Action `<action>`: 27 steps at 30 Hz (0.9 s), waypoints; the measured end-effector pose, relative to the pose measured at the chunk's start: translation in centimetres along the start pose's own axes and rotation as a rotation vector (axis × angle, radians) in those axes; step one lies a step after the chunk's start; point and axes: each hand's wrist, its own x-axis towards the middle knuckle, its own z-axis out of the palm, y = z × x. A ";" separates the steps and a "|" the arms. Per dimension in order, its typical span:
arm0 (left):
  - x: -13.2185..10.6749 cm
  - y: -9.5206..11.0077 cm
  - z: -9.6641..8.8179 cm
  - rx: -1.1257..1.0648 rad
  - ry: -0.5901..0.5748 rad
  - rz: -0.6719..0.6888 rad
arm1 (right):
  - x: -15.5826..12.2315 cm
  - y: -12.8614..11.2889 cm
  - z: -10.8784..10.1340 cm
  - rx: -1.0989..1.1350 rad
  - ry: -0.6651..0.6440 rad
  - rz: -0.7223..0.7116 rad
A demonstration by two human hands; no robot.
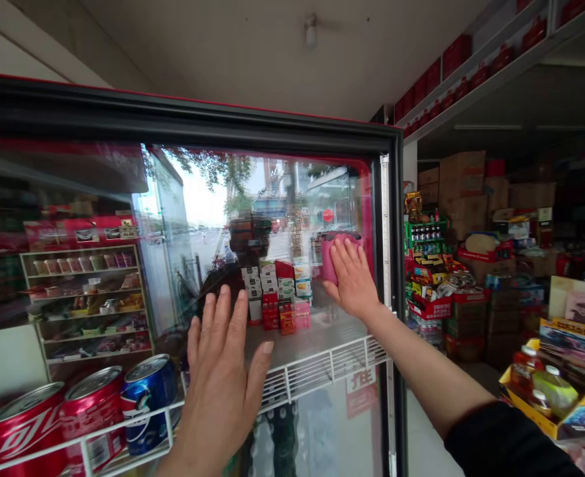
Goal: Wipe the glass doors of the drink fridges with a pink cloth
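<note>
left hand (220, 391) nearest the head camera, fingers spread and straight, palm toward the glass door (272, 199) of a drinks fridge, holding nothing; cannot tell if it touches the glass. right hand (352, 278) higher and to the right, fingers slightly parted, pressing a pink cloth (330, 258) flat on the glass, near the door's black frame (393, 265). behind the glass, red coca-cola cans (28, 424) and a blue pepsi can (149, 397) sit on a white wire shelf (322, 371). right of the fridge, stacked cardboard boxes (464, 179) and a yellow display tray (540, 424) holding bottles.
</note>
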 end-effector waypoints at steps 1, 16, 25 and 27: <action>0.2 0.3 0.4 -0.003 -0.002 0.006 | -0.5 1.0 0.2 -0.003 0.015 0.026; 2.2 3.0 4.0 0.012 0.031 0.063 | 2.9 6.3 1.6 -0.012 0.084 0.140; 2.4 1.0 2.3 0.100 0.063 0.059 | 11.3 8.1 0.6 -0.005 0.123 0.195; 2.3 0.3 1.7 0.116 0.062 0.047 | 12.7 7.7 0.3 0.006 0.134 0.238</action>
